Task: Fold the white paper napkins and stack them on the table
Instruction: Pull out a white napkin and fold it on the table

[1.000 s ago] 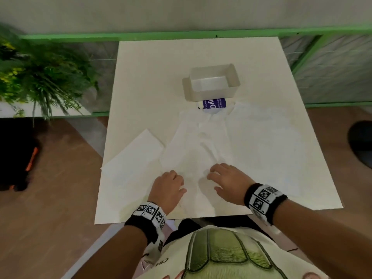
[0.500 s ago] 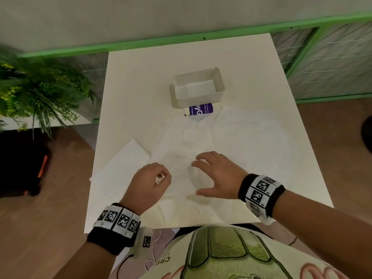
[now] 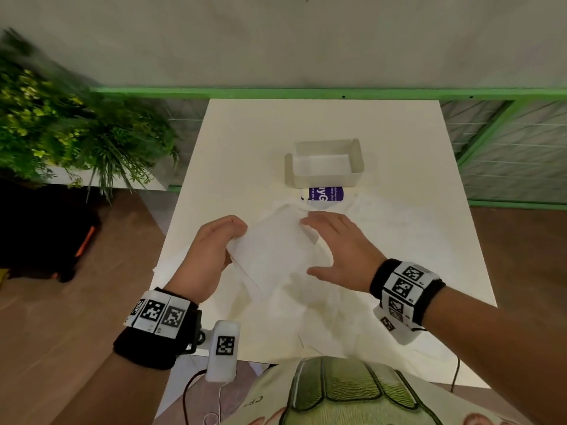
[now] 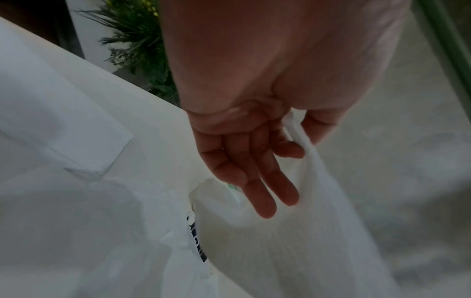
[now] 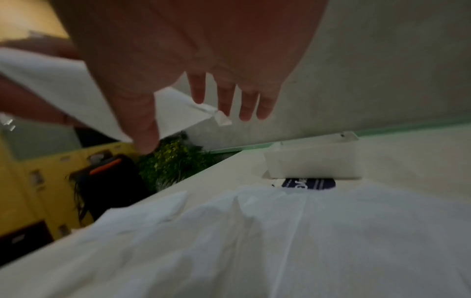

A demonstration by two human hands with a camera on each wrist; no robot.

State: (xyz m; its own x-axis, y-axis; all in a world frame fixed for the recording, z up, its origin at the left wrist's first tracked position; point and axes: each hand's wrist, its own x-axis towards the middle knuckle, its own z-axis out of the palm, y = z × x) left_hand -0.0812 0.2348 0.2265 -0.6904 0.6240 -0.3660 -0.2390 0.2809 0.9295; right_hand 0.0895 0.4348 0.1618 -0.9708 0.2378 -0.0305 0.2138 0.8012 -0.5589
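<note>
My left hand (image 3: 236, 237) pinches one edge of a white napkin (image 3: 273, 256) between thumb and forefinger and holds it above the table (image 3: 245, 142). In the left wrist view the left hand (image 4: 300, 141) has its other fingers straight, and the napkin (image 4: 318, 221) hangs below them. My right hand (image 3: 306, 246) is open with spread fingers at the napkin's right edge. In the right wrist view the right hand (image 5: 173, 125) has its fingertips close to a napkin corner (image 5: 219, 117); whether they touch it I cannot tell. Several loose napkins (image 3: 399, 240) lie spread on the table. One folded napkin (image 4: 63, 125) lies at the table's left side.
An open white box (image 3: 325, 162) stands mid-table beyond the hands. A purple-labelled packet (image 3: 326, 194) lies against its near side. A green plant (image 3: 76, 133) and a black bag (image 3: 46, 234) sit off the table's left edge. A green rail (image 3: 306, 93) runs behind.
Both hands have risen off the table. The left hand took hold of a napkin and lifted it up and forward. The right hand came up open beside it.
</note>
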